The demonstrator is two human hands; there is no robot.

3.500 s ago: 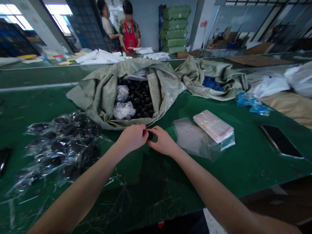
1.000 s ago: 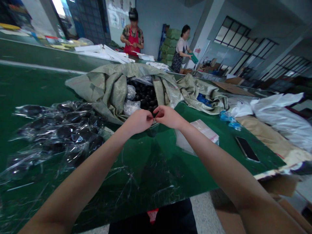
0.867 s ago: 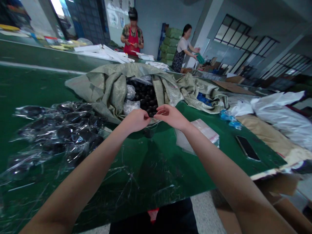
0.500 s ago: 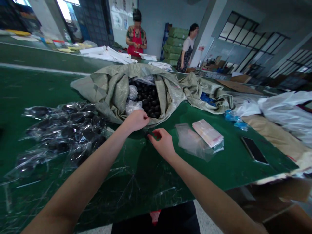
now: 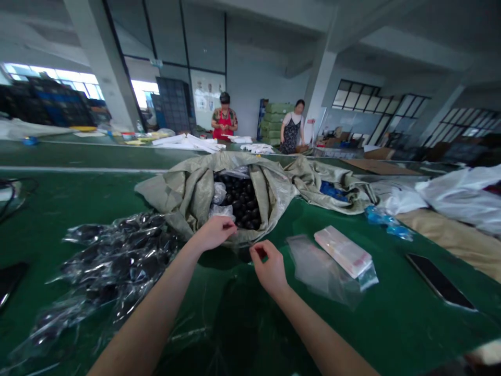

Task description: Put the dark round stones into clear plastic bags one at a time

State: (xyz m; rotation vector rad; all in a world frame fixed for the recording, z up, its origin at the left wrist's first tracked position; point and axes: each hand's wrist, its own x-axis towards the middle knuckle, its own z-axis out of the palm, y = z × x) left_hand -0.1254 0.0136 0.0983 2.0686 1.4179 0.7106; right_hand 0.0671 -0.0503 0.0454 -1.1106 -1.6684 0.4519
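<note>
My left hand (image 5: pixel 214 231) rests at the near lip of a grey-green woven sack (image 5: pixel 188 190), fingers curled under; what they hold is hidden. The sack lies open and is full of small black rounded pieces (image 5: pixel 242 203), with some crumpled clear plastic inside. My right hand (image 5: pixel 268 266) hovers over the green table (image 5: pixel 391 324) just in front of the sack. Its thumb and forefinger are pinched together, and I cannot make out anything between them. The two hands are a short way apart.
A heap of clear bags holding black pieces (image 5: pixel 117 256) lies to the left. A stack of flat clear bags (image 5: pixel 342 250) and a loose bag (image 5: pixel 317 269) lie to the right, beyond them a phone (image 5: pixel 438 279). A second sack (image 5: pixel 313 177) holds blue items. Two people (image 5: pixel 224 117) work at the far table.
My hands, joined at the sack's mouth a second ago, have parted; the right one dropped toward the table. The view has tilted up to show more of the hall.
</note>
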